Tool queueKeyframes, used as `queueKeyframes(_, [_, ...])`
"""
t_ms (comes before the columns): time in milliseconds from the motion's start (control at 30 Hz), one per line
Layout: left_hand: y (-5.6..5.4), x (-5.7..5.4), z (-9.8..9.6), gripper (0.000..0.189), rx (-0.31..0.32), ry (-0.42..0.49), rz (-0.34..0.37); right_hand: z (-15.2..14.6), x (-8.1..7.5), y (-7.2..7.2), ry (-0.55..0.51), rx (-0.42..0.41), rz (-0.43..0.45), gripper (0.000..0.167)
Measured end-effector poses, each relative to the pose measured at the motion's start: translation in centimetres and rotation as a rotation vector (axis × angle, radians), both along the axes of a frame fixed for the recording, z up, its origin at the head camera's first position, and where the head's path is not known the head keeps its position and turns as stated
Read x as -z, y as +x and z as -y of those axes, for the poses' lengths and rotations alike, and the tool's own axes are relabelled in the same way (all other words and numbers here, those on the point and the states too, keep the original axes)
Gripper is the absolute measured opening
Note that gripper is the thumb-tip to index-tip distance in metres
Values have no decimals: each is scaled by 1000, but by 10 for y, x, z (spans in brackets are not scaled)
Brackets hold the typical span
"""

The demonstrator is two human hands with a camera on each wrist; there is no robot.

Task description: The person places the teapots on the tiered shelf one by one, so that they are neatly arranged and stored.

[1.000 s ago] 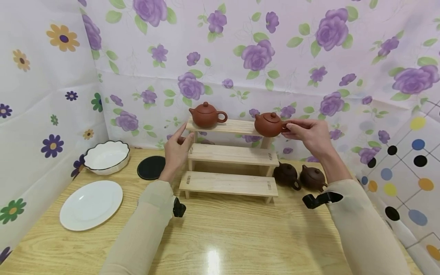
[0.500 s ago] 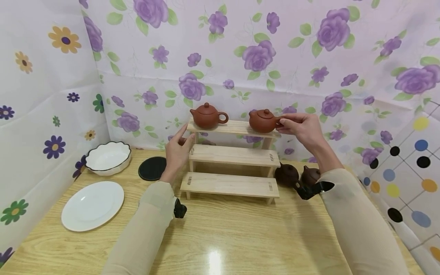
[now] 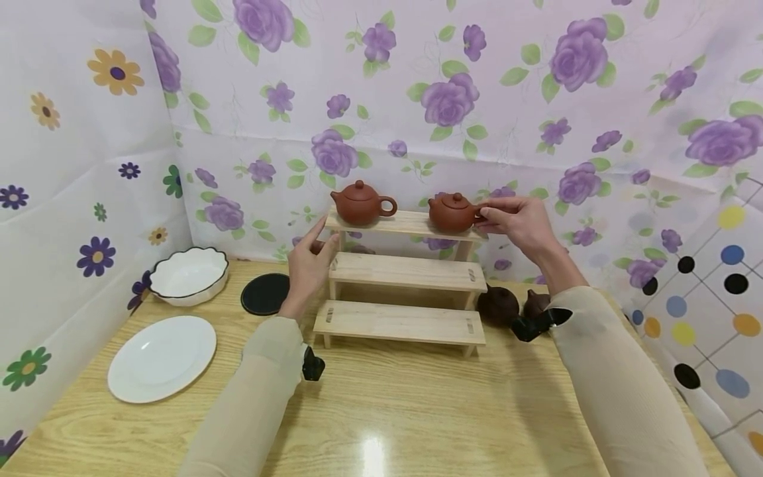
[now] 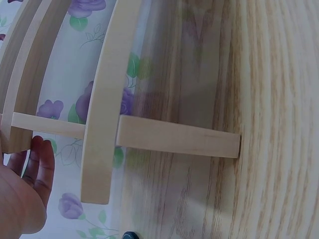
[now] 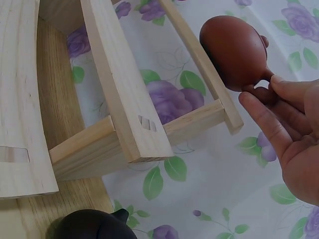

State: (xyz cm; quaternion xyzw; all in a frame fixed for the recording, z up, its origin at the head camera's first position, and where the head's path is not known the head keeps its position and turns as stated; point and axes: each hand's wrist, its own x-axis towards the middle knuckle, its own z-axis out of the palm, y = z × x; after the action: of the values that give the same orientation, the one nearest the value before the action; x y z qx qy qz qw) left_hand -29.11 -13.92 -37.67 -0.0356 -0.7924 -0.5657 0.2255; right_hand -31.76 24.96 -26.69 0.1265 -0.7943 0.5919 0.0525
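A three-tier wooden display stand (image 3: 405, 270) rises in steps on the table. My left hand (image 3: 308, 268) holds the left end of its top tier; in the left wrist view several fingers (image 4: 45, 164) curl by that end. With thumb and fingers my right hand (image 3: 517, 222) pinches the handle of a reddish-brown teapot (image 3: 451, 213) at the top tier's right end. The right wrist view shows this teapot (image 5: 234, 52) upright against the top tier, its spout hidden. Another reddish-brown teapot (image 3: 359, 204) sits on the top tier's left part, handle to the right.
Two dark brown teapots, one nearer (image 3: 498, 306) and one partly behind my right wrist (image 3: 535, 303), stand right of the stand. To the left lie a black round mat (image 3: 265, 293), a white scalloped bowl (image 3: 189, 275) and a white plate (image 3: 162, 359). A flowered cloth backs the table.
My right hand has moved left with the reddish-brown teapot, from off the right end to over the top tier. My left hand stays at the stand's left end.
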Motion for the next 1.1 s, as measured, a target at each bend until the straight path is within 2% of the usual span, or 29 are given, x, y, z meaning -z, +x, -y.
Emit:
queueKeyframes(267, [0,0,0,53,-1,19,3,3,-1,-5,4,5,16,37])
queueKeyframes(800, [-2,2,-1,53,-6,14,1,2,1,-11,-79,-50,58,37])
queueKeyframes(1100, [-1,1,-1,52,-6,14,6,2,1,-14,-64,-47,69,38])
